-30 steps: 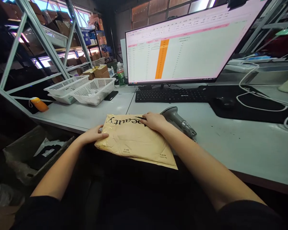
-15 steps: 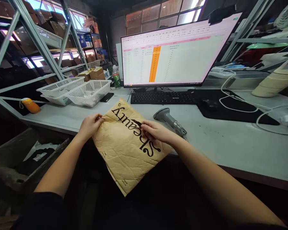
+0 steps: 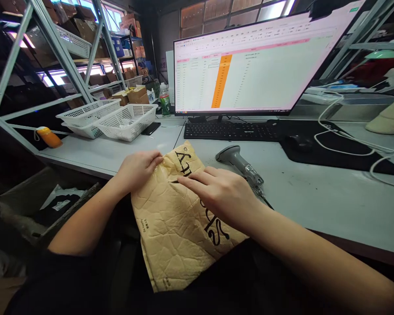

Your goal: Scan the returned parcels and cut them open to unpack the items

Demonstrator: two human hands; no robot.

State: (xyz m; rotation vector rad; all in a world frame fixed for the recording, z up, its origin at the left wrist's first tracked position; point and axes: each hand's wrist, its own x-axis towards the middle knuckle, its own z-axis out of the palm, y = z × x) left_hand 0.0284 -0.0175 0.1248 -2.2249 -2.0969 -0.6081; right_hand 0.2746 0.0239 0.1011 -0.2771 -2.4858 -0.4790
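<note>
A crumpled tan padded mailer (image 3: pixel 170 227) with black lettering is tilted over the desk's front edge. My left hand (image 3: pixel 139 170) pinches its upper left edge, where shiny clear tape shows. My right hand (image 3: pixel 223 192) lies over the printed face, fingers closed on a small dark knife (image 3: pixel 174 181). Only the thin pointed tip shows beyond the index finger, against the mailer's surface; the handle is hidden in the hand. Just beyond the right hand, a grey barcode scanner (image 3: pixel 238 159) rests on the desk.
White perforated baskets (image 3: pixel 128 122) stand at the left back, with a phone (image 3: pixel 151 128) beside them. A keyboard (image 3: pixel 230 130) lies below the monitor (image 3: pixel 262 74). The mouse (image 3: pixel 298 142) and loose white cables are to the right. A bin (image 3: pixel 22 218) sits below left.
My right hand has moved with the knife toward the mailer's taped upper left side, and the knife tip now touches or nearly touches the paper. The whole view has shifted slightly.
</note>
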